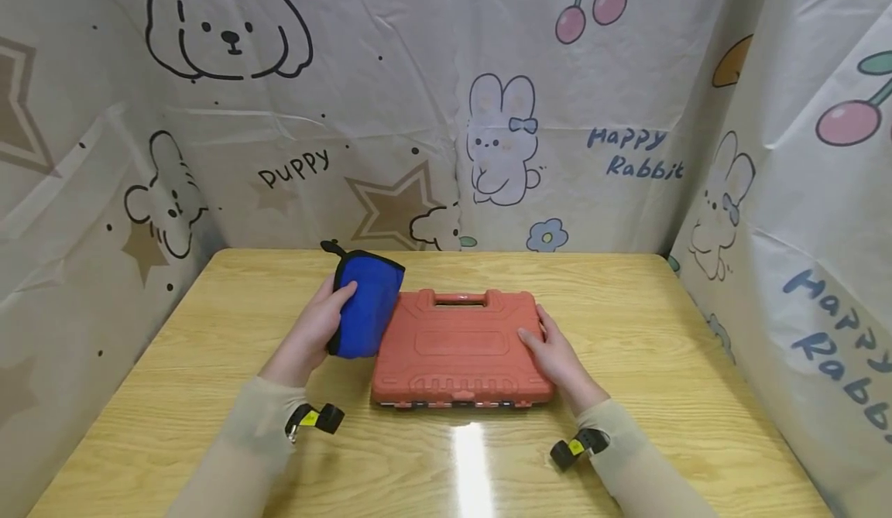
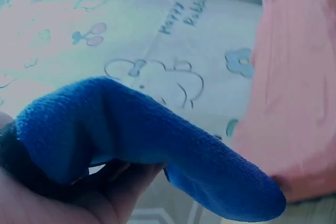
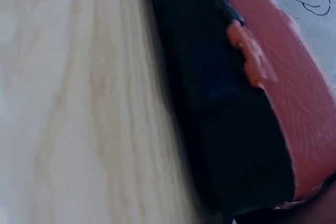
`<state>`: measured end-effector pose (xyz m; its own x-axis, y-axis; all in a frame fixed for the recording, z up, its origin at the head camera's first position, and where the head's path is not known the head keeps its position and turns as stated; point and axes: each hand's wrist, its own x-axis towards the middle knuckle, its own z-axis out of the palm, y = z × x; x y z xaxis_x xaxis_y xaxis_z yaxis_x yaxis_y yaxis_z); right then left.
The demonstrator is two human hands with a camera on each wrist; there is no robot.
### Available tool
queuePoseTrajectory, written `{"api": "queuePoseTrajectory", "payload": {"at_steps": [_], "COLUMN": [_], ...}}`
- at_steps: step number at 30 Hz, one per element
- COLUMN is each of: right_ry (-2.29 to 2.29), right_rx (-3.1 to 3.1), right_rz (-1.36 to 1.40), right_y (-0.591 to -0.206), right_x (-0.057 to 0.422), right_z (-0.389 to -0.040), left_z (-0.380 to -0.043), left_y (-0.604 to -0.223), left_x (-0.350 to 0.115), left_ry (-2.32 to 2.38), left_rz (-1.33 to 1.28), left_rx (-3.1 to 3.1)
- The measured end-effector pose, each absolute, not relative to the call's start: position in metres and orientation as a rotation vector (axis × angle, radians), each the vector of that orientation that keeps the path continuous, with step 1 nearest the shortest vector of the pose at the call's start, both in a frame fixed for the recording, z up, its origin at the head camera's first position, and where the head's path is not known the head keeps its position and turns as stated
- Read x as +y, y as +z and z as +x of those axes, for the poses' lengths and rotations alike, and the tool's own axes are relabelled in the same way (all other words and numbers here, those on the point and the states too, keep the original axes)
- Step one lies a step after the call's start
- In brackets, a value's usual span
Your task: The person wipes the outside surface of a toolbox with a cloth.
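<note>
My left hand (image 1: 315, 334) holds a folded blue cloth (image 1: 371, 301) with black edging and a small black loop, thumb lying over its front. The cloth is raised at the left side of a red plastic carrying case (image 1: 461, 344). In the left wrist view the blue cloth (image 2: 142, 124) looks fuzzy and bends over the fingers. My right hand (image 1: 557, 357) grips the case's right edge, thumb on top; its lower fingers are hidden. The case looks closed, handle toward the back wall. From the right wrist, its black lower half (image 3: 210, 93) and latch side are visible.
A light wooden table (image 1: 230, 332) carries the case. Cartoon-printed white sheeting (image 1: 418, 131) hangs behind the table and along both sides. Each wrist wears a black strap with a small camera (image 1: 330, 418). A light reflection lies on the table's near part.
</note>
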<state>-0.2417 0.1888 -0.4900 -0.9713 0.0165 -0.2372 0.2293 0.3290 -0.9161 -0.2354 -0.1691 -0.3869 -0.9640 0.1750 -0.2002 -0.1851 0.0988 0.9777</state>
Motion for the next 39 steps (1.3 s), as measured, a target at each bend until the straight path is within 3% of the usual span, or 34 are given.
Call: {"api": "queuePoseTrajectory", "payload": {"at_steps": [7,14,21,28,39], "right_ry": [-1.728,-1.704,-2.064,-2.210,-2.249], "right_rx": [2.457,2.623,1.851,1.285,1.358], "right_rz": [0.190,-0.078,-0.336,-0.288,-0.092], "right_y": [-0.481,-0.459,-0.434,-0.427,-0.433], "right_x": [0.191,0.175,0.151,0.139,0.135], "right_z": [-0.242,-0.234,-0.229,-0.228,-0.226], "left_z": [-0.225,-0.219,-0.221,-0.223,-0.226], "left_y": [-0.377,-0.373,-0.378,-0.390,-0.405], "left_x": [-0.162,-0.143,-0.114,-0.095,-0.089], "left_ry": [2.025,2.101,2.165,2.191,2.204], "left_rz": [0.094,0.138,0.110,0.108,0.136], "left_rx": [1.916,1.715,1.507,1.405,1.344]}}
